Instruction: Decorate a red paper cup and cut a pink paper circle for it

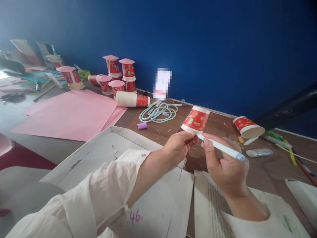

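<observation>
My left hand [179, 147] is closed, its thumb and fingers pinching the white rim of a red paper cup [196, 120] with gold patterns. The cup is upside down, rim toward me. In my right hand [224, 162] is a white marker [221, 147] with a light blue end, its tip against or very near the cup's rim beside my left fingertips. A purple cap [142, 126] lies on the brown table [158, 132], left of the cup.
Pink paper sheets [71, 114], cups with pink tops [128, 69] and a lying cup stack [131, 99] are left. A coiled cable [158, 112] lies near the wall. Another cup [248, 127] lies right, near a correction-tape-like item [259, 152]. Papers [158, 195] lie under my arms.
</observation>
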A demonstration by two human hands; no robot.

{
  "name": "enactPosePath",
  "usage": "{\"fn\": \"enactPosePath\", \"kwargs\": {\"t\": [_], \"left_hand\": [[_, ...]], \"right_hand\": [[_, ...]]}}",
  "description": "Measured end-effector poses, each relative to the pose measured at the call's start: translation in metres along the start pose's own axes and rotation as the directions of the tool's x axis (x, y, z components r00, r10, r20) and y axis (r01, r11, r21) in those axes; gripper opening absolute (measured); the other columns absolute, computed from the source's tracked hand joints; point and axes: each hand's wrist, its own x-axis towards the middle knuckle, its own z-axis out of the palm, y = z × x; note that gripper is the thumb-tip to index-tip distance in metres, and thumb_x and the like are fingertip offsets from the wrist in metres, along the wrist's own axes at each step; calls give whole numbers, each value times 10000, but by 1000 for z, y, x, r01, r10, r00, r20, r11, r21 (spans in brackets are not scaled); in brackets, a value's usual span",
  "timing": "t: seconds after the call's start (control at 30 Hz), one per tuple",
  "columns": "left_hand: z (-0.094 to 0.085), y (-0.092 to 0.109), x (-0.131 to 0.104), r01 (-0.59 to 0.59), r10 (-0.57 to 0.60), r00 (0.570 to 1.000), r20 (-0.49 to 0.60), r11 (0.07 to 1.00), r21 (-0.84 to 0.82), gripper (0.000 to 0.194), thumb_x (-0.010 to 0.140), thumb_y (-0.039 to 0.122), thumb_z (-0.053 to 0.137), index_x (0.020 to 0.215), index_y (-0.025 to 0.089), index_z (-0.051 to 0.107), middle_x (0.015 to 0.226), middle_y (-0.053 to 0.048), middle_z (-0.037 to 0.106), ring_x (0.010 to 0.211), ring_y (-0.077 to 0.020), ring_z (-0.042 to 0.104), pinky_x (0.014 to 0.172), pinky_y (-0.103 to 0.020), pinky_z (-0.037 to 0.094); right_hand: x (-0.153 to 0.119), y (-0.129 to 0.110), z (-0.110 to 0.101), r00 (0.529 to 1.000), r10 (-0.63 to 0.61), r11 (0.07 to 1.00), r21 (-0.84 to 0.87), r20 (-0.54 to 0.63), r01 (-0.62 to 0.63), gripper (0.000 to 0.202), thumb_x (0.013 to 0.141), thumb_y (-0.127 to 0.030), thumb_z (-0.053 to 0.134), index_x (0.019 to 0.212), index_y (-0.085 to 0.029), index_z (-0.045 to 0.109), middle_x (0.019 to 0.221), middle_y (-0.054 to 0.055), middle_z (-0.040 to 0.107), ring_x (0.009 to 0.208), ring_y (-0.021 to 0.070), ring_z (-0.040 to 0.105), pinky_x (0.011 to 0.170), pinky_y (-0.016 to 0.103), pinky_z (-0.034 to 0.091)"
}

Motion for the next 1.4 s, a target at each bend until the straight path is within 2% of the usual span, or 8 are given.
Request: {"fn": "enactPosePath", "kwargs": {"t": [0.37,0.5,0.6,0.7,0.87,1.0,1.17,1.4], "left_hand": [[1,2,-1,16,-16,1000,9,1000,-2,146,837,21,578,751,58,690,721,-57,647,667,-86,596,761,-216,500],[0,3,0,27,-27,1000,13,1000,-10,126,843,33,584,771,52,685,735,-65,648,676,-89,613,741,-199,520],[1,4,0,40,-40,999,1,999,-10,125,851,44,579,767,54,672,727,-74,646,674,-99,620,735,-205,531],[2,5,0,60,-59,997,-40,998,10,132,871,61,559,800,55,671,731,-88,655,687,-111,631,751,-220,540],[-1,1,4,59,-52,997,-64,993,104,127,884,71,558,826,64,671,786,-99,676,730,-115,660,829,-230,537],[-4,-2,8,109,-98,993,-69,977,183,148,899,63,535,850,62,674,820,-107,689,746,-108,681,835,-211,535],[-1,-2,8,114,-97,991,-94,972,204,190,909,31,489,862,33,674,837,-129,701,735,-117,695,817,-203,557],[1,-6,10,110,-88,988,-129,979,172,131,848,-30,536,867,10,659,891,-177,715,830,-174,730,841,-225,585]], "right_hand": [[0,0,-1,998,53,997,49,19,-54,164,916,-210,579,1022,-187,702,842,70,758,781,217,707,801,380,529],[-5,5,-1,992,119,988,99,-29,-116,201,911,-235,598,1076,-195,705,866,72,757,802,227,712,790,381,547],[-7,13,-2,961,251,964,119,-119,-237,252,921,-282,594,1137,-208,702,924,83,755,748,217,705,748,384,560],[-6,30,-2,902,371,928,133,-220,-349,292,915,-313,609,1176,-216,697,1000,91,751,698,195,698,707,371,570],[-7,64,-1,838,425,904,116,-342,-411,284,889,-312,634,1139,-207,718,1004,84,757,666,178,695,683,349,578],[-10,70,2,813,524,852,168,-253,-497,292,887,-263,608,1150,-202,717,951,78,761,666,172,697,682,335,587],[-12,59,9,850,515,848,206,-108,-488,307,880,-265,597,1157,-187,706,942,94,759,687,190,702,751,395,597],[-15,56,14,858,510,846,220,-63,-486,317,884,-259,581,1172,-182,688,970,98,754,781,212,713,841,440,579]]}}
